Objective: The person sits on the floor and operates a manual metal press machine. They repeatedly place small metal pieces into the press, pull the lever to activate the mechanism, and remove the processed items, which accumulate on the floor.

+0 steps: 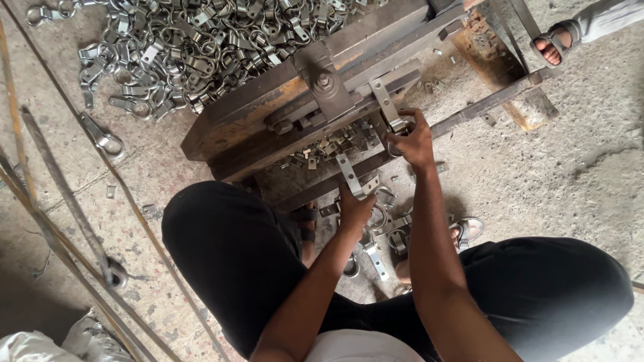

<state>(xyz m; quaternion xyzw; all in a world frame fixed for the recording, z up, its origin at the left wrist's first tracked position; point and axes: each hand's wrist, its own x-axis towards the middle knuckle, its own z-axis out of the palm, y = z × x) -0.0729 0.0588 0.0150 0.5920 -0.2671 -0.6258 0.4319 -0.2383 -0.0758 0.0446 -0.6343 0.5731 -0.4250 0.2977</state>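
I squat over a rusty steel press jig (282,100) on the concrete floor. My right hand (410,139) pinches a flat metal strap (388,104) that lies on the jig's front ledge, beside the bolted clamp (325,84). My left hand (353,206) holds another flat strip with holes (349,174), lower down between my knees. Loose straps and rings (386,224) lie on the floor under my hands, near my sandalled foot (466,230).
A large heap of finished ring-and-strap parts (194,47) covers the floor at the upper left. Small metal offcuts (322,147) litter the jig's lower shelf. Long rods (67,201) cross the left side. Another person's sandalled foot (557,43) stands at the upper right.
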